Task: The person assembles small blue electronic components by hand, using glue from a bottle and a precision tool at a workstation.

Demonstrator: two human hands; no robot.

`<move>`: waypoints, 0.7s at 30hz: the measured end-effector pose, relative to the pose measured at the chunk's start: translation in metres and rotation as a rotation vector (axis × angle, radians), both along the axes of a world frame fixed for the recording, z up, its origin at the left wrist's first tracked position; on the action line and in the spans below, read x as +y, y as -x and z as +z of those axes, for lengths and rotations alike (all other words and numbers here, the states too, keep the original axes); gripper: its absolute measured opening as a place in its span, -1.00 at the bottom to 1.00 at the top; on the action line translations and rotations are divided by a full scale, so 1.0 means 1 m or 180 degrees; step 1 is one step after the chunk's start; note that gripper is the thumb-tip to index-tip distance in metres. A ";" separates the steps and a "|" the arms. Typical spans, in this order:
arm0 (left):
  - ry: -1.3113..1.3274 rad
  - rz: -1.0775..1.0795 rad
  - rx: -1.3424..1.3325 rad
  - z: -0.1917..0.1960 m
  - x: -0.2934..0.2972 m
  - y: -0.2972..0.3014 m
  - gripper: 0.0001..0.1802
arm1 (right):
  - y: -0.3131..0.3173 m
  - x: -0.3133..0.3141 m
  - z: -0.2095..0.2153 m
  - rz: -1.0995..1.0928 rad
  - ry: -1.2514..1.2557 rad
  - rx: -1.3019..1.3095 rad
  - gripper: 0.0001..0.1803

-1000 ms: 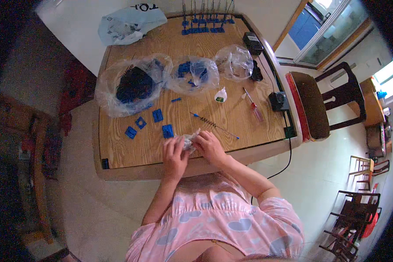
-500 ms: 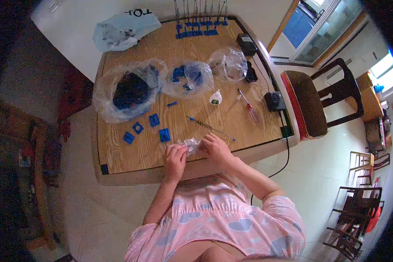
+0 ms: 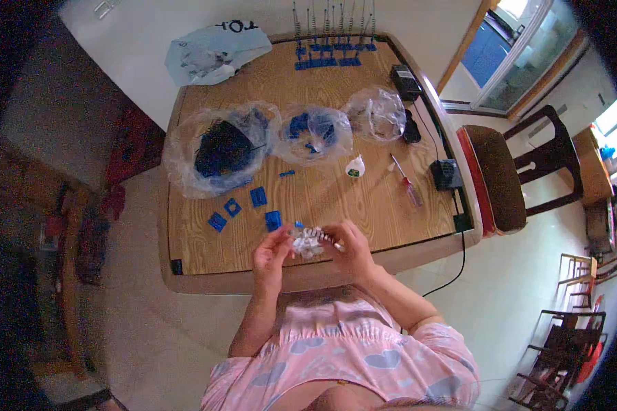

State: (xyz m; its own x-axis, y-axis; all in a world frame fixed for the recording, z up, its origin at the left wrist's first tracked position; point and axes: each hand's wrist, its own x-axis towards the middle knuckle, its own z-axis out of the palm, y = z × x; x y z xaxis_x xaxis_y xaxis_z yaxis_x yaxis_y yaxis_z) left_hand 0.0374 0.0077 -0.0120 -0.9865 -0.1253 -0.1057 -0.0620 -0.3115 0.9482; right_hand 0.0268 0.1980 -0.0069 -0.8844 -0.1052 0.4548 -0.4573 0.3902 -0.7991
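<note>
Both hands grip one small crumpled clear bag (image 3: 307,242) at the near edge of the wooden table (image 3: 363,205). Left hand (image 3: 271,255) pinches its left side; right hand (image 3: 353,248) pinches the right. The bag lies crosswise between them, equally near each, just nearer than the blue square pieces (image 3: 257,205)

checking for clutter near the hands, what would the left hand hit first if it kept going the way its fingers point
Probably the small blue block just beyond the left hand and the clear plastic bundle it holds; depth is hard to judge from above.
</note>
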 end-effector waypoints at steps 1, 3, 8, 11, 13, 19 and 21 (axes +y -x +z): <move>-0.0300 -0.0123 -0.0161 0.003 0.002 0.001 -0.77 | -0.006 -0.002 0.003 0.0173 0.0223 -0.0008 -0.74; -0.0589 -0.0228 -0.0316 0.004 0.004 0.000 -0.81 | -0.015 -0.005 0.005 0.0223 0.0158 -0.0002 -0.74; -0.0774 0.0049 -0.0220 0.007 0.004 -0.008 -0.89 | -0.019 -0.011 0.007 0.0253 0.0198 -0.0030 -0.74; -0.0661 -0.0026 -0.0067 0.006 0.004 -0.010 -0.88 | -0.020 -0.012 0.004 0.0285 0.0183 -0.0031 -0.72; -0.0711 -0.0143 -0.0028 0.006 0.001 -0.010 -0.87 | -0.020 -0.013 0.005 0.0393 0.0229 0.0225 -0.70; -0.0688 -0.0245 -0.0106 0.010 -0.007 -0.019 -0.84 | -0.030 -0.020 0.019 0.0911 0.1085 -0.1649 -0.71; -0.0682 -0.0214 -0.0166 0.014 -0.010 -0.022 -0.83 | -0.031 -0.022 0.017 0.0916 0.0954 -0.1456 -0.72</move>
State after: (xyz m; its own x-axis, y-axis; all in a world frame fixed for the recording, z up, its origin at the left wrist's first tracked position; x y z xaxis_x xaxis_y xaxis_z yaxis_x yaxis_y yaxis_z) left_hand 0.0597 -0.0027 0.0024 -0.9844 -0.0287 -0.1737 -0.1365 -0.4988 0.8559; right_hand 0.0578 0.1755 0.0103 -0.9519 -0.2951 0.0827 -0.0959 0.0302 -0.9949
